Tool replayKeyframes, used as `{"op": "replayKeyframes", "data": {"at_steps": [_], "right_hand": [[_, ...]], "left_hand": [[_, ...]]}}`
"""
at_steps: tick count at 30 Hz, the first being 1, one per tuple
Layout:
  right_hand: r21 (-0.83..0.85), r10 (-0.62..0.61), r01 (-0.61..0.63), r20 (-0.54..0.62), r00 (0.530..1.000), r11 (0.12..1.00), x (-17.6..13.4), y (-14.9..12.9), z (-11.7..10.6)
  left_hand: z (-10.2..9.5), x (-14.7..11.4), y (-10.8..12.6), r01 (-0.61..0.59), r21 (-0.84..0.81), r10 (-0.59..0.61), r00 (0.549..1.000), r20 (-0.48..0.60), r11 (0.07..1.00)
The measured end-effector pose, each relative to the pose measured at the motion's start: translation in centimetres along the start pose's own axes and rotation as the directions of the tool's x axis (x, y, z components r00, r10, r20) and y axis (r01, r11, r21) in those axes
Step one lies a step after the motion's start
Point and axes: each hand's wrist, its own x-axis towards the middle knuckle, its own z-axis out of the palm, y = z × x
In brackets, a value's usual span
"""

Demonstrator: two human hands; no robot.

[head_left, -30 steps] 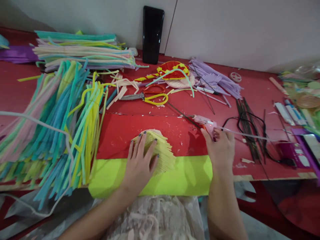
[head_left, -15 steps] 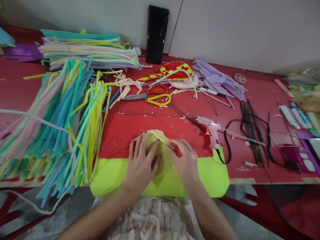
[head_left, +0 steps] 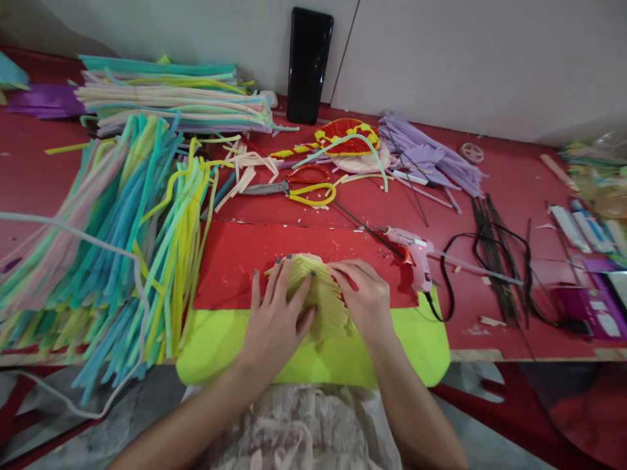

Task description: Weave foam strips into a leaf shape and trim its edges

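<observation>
Red table (head_left: pixel 514 173); two hands (head_left: pixel 274 320) (head_left: pixel 367 300) at one yellow piece (head_left: pixel 327 307); one glue gun (head_left: pixel 420 261)

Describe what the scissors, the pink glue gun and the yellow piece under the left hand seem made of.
Scissors: grey, dull-sheened blades suggest metal; the smooth coloured handles look plastic-coated. Glue gun: probably hard plastic, judging by its smooth moulded body. Yellow piece: matte, ribbed strips, perhaps pipe cleaners; fuzz unclear.

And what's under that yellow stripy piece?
A pale pink edge peeks out past the top of the yellow stripy piece; the red surface and lime-green mat show around it. The rest underneath is covered.
</observation>
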Motion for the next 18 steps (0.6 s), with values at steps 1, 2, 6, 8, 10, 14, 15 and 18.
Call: {"op": "replayKeyframes", "data": {"at_steps": [1, 2, 6, 8, 10, 14, 15, 18], "right_hand": [[-0.002, -0.002, 0.002, 0.0, 1.0, 1.0, 0.22, 0.14, 0.01], [-0.003, -0.001, 0.001, 0.0, 1.0, 1.0, 0.41, 0.27, 0.05], [0.007, 0.035, -0.035, 0.013, 0.999, 0.999, 0.75, 0.54, 0.32], [0.016, 0.044, -0.044, 0.01, 0.999, 0.999, 0.76, 0.56, 0.38], [0.02, 0.041, -0.04, -0.003, 0.999, 0.999, 0.73, 0.54, 0.37], [0.015, 0.027, -0.026, -0.034, 0.999, 1.0, 0.58, 0.57, 0.26], [0.012, 0.027, -0.026, -0.041, 0.999, 1.0, 0.51, 0.61, 0.23], [0.009, 0.031, -0.03, -0.056, 0.998, 0.999, 0.28, 0.76, 0.14]], "left_hand": [[-0.09, 0.06, -0.06, -0.008, 0.002, 0.008, 1.0, 0.007, 1.0], [-0.15, 0.12, -0.14, -0.015, 0.004, 0.015, 1.0, 0.014, 1.0], [-0.21, 0.21, -0.49, -0.037, 0.011, 0.036, 0.999, 0.032, 0.999], [-0.2, 0.23, -0.66, -0.047, 0.013, 0.046, 0.998, 0.036, 0.999], [-0.22, 0.28, -0.79, -0.056, 0.015, 0.055, 0.998, 0.04, 0.998], [-0.3, 0.42, -0.91, -0.081, 0.017, 0.08, 0.996, 0.044, 0.997], [-0.31, 0.45, -0.92, -0.085, 0.018, 0.084, 0.995, 0.044, 0.996], [-0.37, 0.49, -0.95, -0.089, 0.022, 0.088, 0.995, 0.05, 0.996]]}}
